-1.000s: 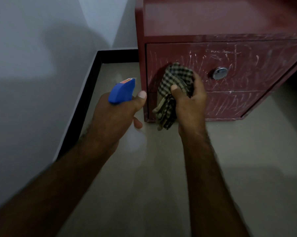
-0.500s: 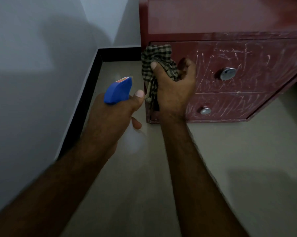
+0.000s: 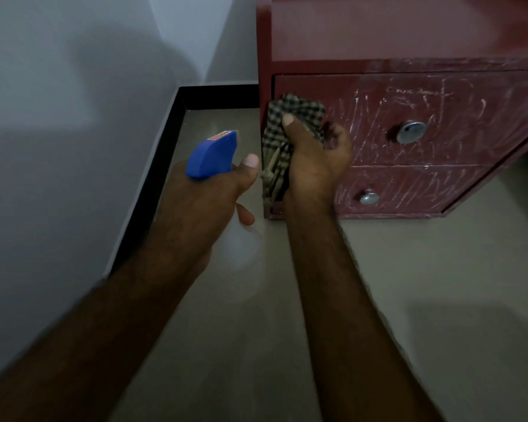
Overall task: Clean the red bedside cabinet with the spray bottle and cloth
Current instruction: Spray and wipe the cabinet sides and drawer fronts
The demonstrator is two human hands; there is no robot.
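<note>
- The red bedside cabinet [image 3: 408,32] stands on a grey floor [image 3: 424,300] in a corner, close to a pale wall [image 3: 58,117] edged with black skirting [image 3: 162,166].
- Its two drawer fronts are covered in whitish streaks. The upper drawer [image 3: 475,108] carries a round metal knob [image 3: 411,131], and the lower drawer [image 3: 408,190] has a smaller knob [image 3: 369,197].
- The right hand [image 3: 314,166] grips a bunched checked cloth [image 3: 299,109], with the thumb laid across the fabric and the fingers curled behind it.
- The cloth is pressed against the left end of the upper drawer front. Its loose end hangs down along the cabinet's front left edge, in front of the lower drawer.
- The left hand [image 3: 208,196] is wrapped around the spray bottle [image 3: 212,156], just left of the cabinet and close beside the cloth.
- Only the bottle's blue trigger head shows above the hand. It has a small red label on top and points towards the corner of the room.
- The left thumb lies along the side of the head, and the rest of the bottle is hidden by the hand.
</note>
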